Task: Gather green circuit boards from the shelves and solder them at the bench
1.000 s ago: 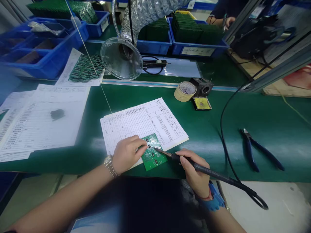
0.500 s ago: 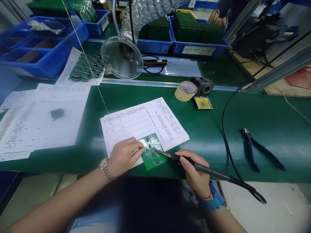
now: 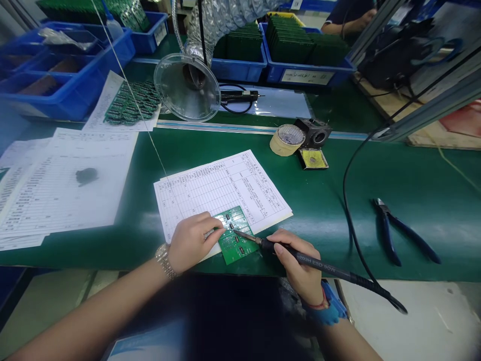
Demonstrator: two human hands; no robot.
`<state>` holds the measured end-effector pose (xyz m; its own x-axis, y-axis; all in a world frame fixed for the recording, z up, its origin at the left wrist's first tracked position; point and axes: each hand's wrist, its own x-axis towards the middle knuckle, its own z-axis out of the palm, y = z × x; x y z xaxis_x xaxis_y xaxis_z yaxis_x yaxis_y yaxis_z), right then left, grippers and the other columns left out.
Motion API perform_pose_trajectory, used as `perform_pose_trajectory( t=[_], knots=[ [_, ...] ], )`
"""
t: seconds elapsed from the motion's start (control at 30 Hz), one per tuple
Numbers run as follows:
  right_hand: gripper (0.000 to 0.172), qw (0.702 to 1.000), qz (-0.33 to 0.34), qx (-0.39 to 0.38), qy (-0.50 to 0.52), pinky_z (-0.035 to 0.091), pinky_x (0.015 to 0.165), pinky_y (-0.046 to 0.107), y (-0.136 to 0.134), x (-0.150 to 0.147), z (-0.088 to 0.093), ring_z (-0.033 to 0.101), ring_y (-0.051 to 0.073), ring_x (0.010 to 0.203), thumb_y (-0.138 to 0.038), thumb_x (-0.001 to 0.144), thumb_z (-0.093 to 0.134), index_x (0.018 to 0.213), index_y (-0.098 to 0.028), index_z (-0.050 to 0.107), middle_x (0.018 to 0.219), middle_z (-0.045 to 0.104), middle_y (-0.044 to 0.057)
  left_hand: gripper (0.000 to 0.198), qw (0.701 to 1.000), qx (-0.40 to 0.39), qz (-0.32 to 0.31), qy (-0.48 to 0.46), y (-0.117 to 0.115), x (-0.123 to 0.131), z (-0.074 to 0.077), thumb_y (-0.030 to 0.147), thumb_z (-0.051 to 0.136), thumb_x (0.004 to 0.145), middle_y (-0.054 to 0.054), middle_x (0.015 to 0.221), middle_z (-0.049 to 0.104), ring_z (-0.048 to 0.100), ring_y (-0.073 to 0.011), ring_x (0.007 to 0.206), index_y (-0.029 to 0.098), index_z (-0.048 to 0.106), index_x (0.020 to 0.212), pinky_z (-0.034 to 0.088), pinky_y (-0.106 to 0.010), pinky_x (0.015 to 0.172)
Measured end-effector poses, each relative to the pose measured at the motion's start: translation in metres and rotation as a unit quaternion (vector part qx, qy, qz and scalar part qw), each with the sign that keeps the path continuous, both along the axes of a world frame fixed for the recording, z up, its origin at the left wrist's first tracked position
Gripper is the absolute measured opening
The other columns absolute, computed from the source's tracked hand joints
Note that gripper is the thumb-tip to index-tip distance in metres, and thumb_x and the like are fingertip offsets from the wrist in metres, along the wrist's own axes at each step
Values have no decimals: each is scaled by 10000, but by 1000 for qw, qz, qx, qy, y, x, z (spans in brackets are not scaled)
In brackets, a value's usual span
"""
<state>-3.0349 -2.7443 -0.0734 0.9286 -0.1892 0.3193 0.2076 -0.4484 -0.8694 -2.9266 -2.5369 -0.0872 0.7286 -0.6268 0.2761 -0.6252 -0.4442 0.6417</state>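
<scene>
A green circuit board (image 3: 235, 239) with small black components lies on a printed paper form (image 3: 221, 188), its lower edge overhanging the form. My right hand (image 3: 296, 265) is shut around a black soldering iron (image 3: 311, 261), whose thin metal tip reaches the board near its upper left. My left hand (image 3: 191, 241) rests at the board's left edge, fingertips pinched on a thin metal tool (image 3: 220, 228), perhaps tweezers. The fingers partly hide that tool, and the contact point on the board is too small to make out.
A tape roll (image 3: 286, 140) and an iron stand (image 3: 313, 133) sit beyond the form, with pliers (image 3: 391, 233) to the right. Blue bins (image 3: 304, 50) hold stacked boards. A fume hood (image 3: 187, 87) hangs ahead. A co-worker's hand (image 3: 366, 19) shows top right.
The soldering iron's tip has shifted slightly left over the board. My left hand sits a little further left than a second ago. The board has stayed in place.
</scene>
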Motion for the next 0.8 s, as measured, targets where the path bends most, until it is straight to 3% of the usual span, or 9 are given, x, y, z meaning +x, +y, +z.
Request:
perform_pose_trajectory(
  t=[0.2, 0.33, 0.5, 0.7, 0.8],
  knots=[
    [133, 1000, 3, 4, -1, 419, 614, 293, -1, -1, -2, 532, 157, 683, -161, 796, 522, 853, -220, 626, 718, 579, 16, 140, 1000, -10, -1, -2, 2, 1, -1, 253, 520, 818, 9, 644, 591, 522, -94, 567, 195, 643, 785, 391, -215, 492],
    [141, 1000, -1, 15, -7, 417, 647, 310, -1, -2, -5, 533, 169, 709, -158, 789, 527, 856, -223, 632, 737, 587, 20, 158, 999, -42, 3, 1, 11, 6, 5, 211, 469, 846, -10, 738, 622, 558, -102, 662, 188, 620, 886, 443, -213, 571],
    [150, 997, -5, 53, -49, 409, 625, 318, -4, -3, -4, 515, 171, 690, -156, 797, 509, 862, -223, 626, 716, 569, 24, 104, 997, -26, 64, -32, 27, 16, 12, 229, 501, 820, -7, 699, 609, 544, -104, 604, 168, 579, 789, 442, -207, 519],
    [245, 995, 28, -87, -44, 444, 655, 327, -4, 7, 16, 556, 187, 755, -115, 736, 580, 956, -220, 611, 818, 598, 44, 180, 989, 5, 42, -141, 29, 33, 20, 273, 499, 827, -7, 691, 663, 591, -113, 617, 171, 639, 780, 444, -214, 530],
    [274, 990, 37, -105, -87, 446, 633, 334, 0, 18, 21, 548, 180, 711, -75, 713, 579, 946, -218, 607, 772, 583, 37, 197, 984, 17, 41, -172, 19, 43, 31, 299, 516, 814, -5, 658, 655, 573, -115, 587, 184, 665, 755, 405, -220, 504]
  ],
)
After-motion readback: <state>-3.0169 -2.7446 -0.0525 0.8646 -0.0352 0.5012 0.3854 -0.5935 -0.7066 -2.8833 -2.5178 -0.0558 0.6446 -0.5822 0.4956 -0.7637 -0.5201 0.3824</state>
